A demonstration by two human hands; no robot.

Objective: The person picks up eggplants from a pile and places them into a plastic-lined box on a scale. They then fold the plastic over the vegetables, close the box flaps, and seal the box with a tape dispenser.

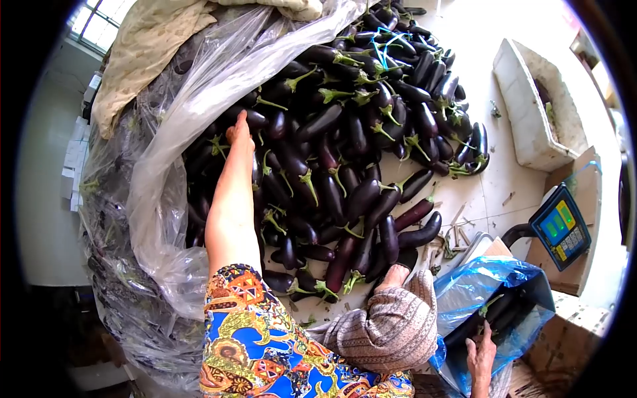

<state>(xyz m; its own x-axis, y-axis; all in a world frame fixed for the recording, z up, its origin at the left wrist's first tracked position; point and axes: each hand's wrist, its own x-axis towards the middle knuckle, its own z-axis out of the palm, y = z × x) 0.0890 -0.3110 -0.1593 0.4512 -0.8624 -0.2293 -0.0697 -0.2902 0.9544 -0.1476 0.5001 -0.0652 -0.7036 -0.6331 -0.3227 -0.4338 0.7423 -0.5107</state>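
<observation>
My left hand [240,130] reaches out to the left side of a large heap of eggplants [322,123]. Its fingers are stretched out, with the fingertips right at a dark eggplant [255,119] beside the plastic sheet; part of the hand is turned from view. At the lower right, my right hand [482,351] is over a bin lined with a blue plastic bag [458,288]. Its index finger points forward and the thumb stands apart from it. Several eggplants [507,312] lie in the bag, just ahead of these fingers.
Clear plastic sheeting [172,146] and a beige cloth [149,56] border the heap on the left. A scale display [562,227] stands beside the bin. Farther back is a white foam box [541,109]. Stem scraps [454,232] litter the tiled floor.
</observation>
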